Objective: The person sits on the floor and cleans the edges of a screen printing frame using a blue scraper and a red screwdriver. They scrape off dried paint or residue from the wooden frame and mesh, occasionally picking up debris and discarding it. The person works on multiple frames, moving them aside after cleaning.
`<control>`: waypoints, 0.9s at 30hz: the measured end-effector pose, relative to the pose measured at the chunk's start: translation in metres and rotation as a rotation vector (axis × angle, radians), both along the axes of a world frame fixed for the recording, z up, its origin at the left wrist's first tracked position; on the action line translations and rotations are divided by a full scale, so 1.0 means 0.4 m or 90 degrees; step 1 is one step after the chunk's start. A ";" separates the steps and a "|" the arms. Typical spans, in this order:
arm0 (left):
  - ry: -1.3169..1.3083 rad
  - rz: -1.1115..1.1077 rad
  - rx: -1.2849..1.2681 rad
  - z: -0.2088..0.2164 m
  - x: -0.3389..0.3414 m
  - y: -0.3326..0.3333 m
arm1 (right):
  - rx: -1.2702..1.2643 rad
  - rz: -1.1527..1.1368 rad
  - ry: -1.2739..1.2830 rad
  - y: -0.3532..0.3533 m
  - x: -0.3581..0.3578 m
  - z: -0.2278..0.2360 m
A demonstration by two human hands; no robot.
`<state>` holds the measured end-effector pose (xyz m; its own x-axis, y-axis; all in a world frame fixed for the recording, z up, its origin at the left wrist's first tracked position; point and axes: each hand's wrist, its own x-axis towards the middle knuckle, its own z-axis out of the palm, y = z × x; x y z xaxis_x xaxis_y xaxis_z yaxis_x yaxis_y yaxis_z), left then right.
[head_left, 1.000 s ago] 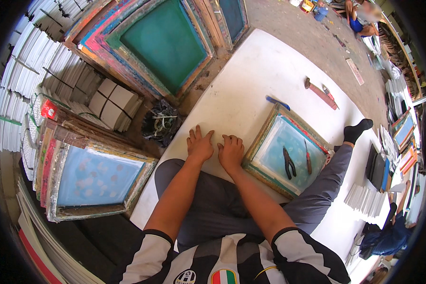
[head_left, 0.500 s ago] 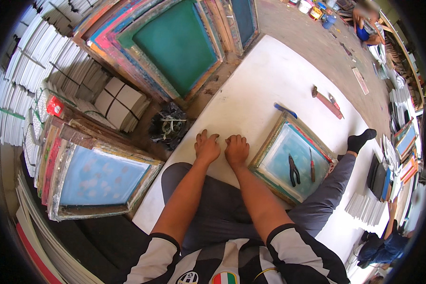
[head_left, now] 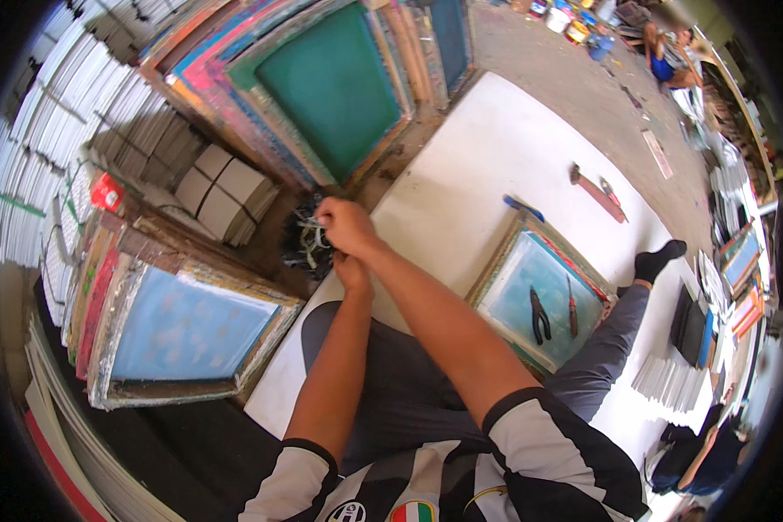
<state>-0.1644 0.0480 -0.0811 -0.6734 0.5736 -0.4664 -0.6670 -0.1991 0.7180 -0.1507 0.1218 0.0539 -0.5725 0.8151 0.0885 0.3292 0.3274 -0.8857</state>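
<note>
- Apparent step: reaching to the black plastic bag, beside the right hand.
- Right grip's fingers curled, hold unclear; left hand, below: cannot tell.
- Next likely needs wrists uncrossed.

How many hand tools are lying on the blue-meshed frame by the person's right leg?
2: the black pliers and, just right of them, a slim red-handled tool. Neither is covered, and I see no others on that frame.
</note>
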 end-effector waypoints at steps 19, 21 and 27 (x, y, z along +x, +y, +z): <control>0.959 -0.857 -0.232 0.185 0.319 0.002 | -0.059 -0.567 -0.638 -0.081 1.257 -0.126; 1.009 -0.839 -0.240 0.176 0.395 -0.006 | -0.116 -0.585 -0.638 -0.105 1.336 -0.137; 1.201 -0.819 -0.395 0.196 0.632 0.000 | -0.133 -0.485 -0.606 -0.164 1.454 -0.213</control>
<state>0.0883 0.0482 -0.0026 0.0403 0.9739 -0.2234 0.9695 0.0160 0.2446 0.4311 0.0562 -0.0311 0.2894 0.9169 -0.2749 0.9151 -0.3492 -0.2015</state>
